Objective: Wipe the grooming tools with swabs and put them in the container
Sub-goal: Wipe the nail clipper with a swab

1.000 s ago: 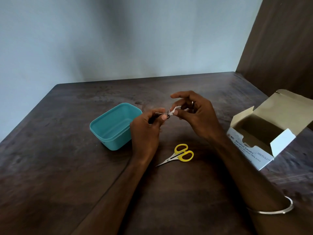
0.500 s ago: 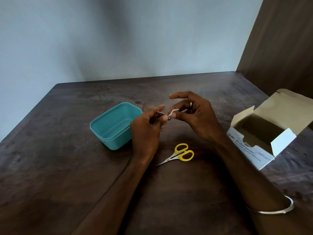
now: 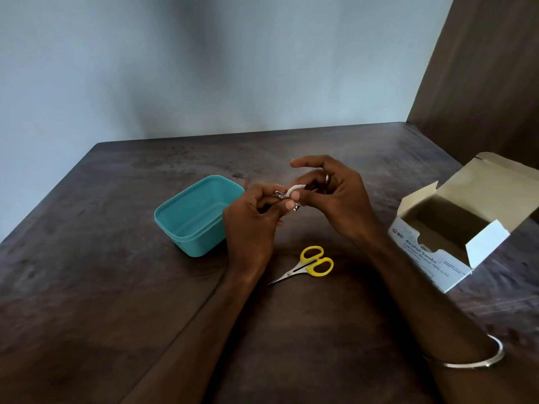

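My left hand [image 3: 250, 223] grips a small metal nail clipper [image 3: 281, 195] above the table, just right of the teal container [image 3: 192, 220]. My right hand [image 3: 335, 199] pinches a white swab [image 3: 294, 189] folded over the clipper, index finger stretched out above. The container is open and looks empty. Small scissors with yellow handles [image 3: 309, 263] lie shut on the table below both hands, tips pointing left.
An open white cardboard box of alcohol swabs [image 3: 455, 243] stands at the right, its flaps up. The dark wooden table [image 3: 87, 287] meets a pale wall at the back and a brown panel [image 3: 481, 77] at the right.
The hands have shifted a little. The swab has slid along the clipper, and the clipper's far end now shows below my right thumb.
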